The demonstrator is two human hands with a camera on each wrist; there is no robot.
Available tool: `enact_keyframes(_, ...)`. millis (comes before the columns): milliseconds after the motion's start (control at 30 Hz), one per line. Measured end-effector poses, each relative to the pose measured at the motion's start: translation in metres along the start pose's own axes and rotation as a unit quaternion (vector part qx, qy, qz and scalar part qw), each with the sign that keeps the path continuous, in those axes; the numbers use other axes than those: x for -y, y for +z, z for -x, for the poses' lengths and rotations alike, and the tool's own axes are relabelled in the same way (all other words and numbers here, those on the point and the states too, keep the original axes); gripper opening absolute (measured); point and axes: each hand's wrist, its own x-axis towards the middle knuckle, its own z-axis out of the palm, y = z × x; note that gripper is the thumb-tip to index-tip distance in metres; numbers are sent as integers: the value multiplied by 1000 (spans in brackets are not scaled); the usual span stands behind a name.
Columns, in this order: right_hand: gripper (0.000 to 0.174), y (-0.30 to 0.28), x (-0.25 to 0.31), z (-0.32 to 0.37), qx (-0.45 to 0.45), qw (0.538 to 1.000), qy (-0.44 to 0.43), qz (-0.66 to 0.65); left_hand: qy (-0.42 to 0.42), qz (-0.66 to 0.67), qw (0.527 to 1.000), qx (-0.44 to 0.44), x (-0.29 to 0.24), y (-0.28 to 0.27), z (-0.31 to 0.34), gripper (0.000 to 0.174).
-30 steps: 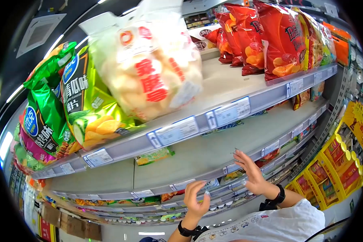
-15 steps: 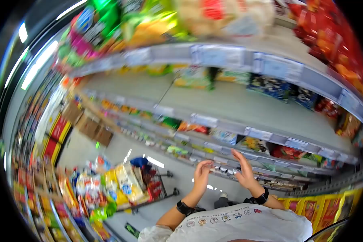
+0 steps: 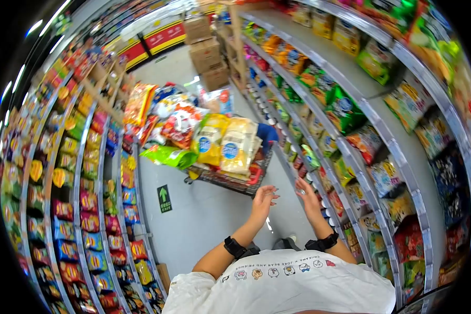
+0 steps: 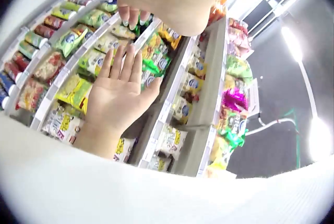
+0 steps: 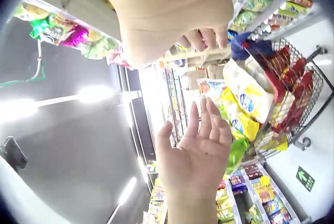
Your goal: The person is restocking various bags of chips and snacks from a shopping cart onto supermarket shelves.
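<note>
In the head view my left hand [image 3: 264,203] and right hand [image 3: 310,201] are held up in front of the body, palms towards each other, holding nothing. The left wrist view shows the right hand [image 4: 121,91] with its fingers straight. My left hand [image 5: 193,153] appears in the right wrist view, fingers loosely bent. Just beyond the hands stands a shopping cart [image 3: 227,183] heaped with snack bags. On its near side lie a cream bag [image 3: 239,145] and a yellow bag [image 3: 210,137]; a bright green bag [image 3: 168,156] hangs over the left side.
Shelves of snack bags line the aisle on the left [image 3: 79,209] and right [image 3: 371,120]. Stacked cardboard boxes [image 3: 206,55] stand beyond the cart. A green exit sign [image 3: 164,198] is on the floor [image 3: 193,230].
The head view has swung left and down from the chip shelf to the aisle, bringing the cart to the middle. Both hands stay raised and hold nothing throughout.
</note>
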Motion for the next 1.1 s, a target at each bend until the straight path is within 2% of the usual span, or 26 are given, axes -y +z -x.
enact_keyframes(267, 44, 177, -20, -47, 140, 977, 114, -114, 12, 4, 989, -146, -9, -171, 33, 31)
enact_keyframes(367, 51, 226, -21, -65, 194, 956, 169, -141, 23, 8, 978, -205, -17, -218, 45, 35)
enact_keyframes(467, 50, 264, -14, -81, 233, 948, 180, -121, 23, 15, 969, -245, -31, -246, 51, 36)
enact_keyframes(500, 45, 273, -16, -86, 230, 950, 178, -115, 28, 15, 967, -252, -32, -254, 51, 36)
enact_keyframes(633, 43, 296, -27, -117, 237, 941, 211, -118, 47, 10, 958, -282, -32, -282, 40, 35)
enact_keyframes(767, 42, 305, -48, -171, 224, 922, 256, -184, 79, -18, 950, -303, -49, -304, 12, 32)
enact_keyframes(967, 41, 329, -59, -272, 178, 917, 282, -221, 149, -164, 906, -360, -98, -336, -63, 34)
enact_keyframes(1100, 49, 326, -79, -326, 158, 932, 252, -207, 168, -263, 891, -328, -129, -353, -123, 36)
